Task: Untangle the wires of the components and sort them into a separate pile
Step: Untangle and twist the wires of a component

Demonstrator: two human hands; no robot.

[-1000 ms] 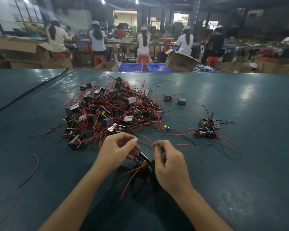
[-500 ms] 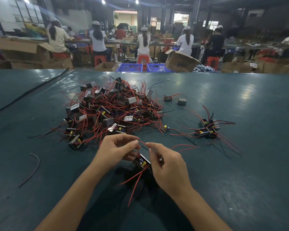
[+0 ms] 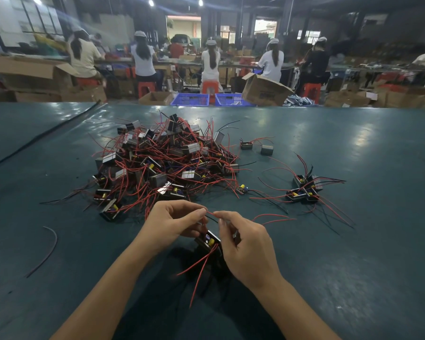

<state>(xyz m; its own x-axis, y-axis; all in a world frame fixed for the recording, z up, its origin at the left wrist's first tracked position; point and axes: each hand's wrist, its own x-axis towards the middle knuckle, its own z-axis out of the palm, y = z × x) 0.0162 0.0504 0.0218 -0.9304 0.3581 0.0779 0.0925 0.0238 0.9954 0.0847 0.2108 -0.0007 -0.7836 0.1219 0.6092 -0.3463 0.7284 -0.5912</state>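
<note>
Two hands work close together near the low middle of the table [image 3: 353, 266]. The left hand [image 3: 172, 222] pinches a red wire [image 3: 210, 213] with thumb and finger. The right hand [image 3: 245, 246] pinches the same red wire from the other side. A second ago the fingertips were a bit apart. Now they have come in and almost meet.

One small component [image 3: 207, 241] sits just under the fingers, between both hands. I cannot tell which hand bears it. More red wires hang down from it toward 6 o'clock, and they look loose and free.

I think this means the knot is nearly out, and this piece is almost ready to be set down.

From the hands, the big pile [image 3: 162, 163] lies at 11 o'clock, full of crossed wires. The small pile [image 3: 304, 190] of done pieces lies at 2 o'clock, well apart from the big one. That is where this piece should go. A lone piece [image 3: 241, 190] lies between the two piles. A loose wire [image 3: 48, 249] lies far off at 9 o'clock. Most of the job is still left.
</note>
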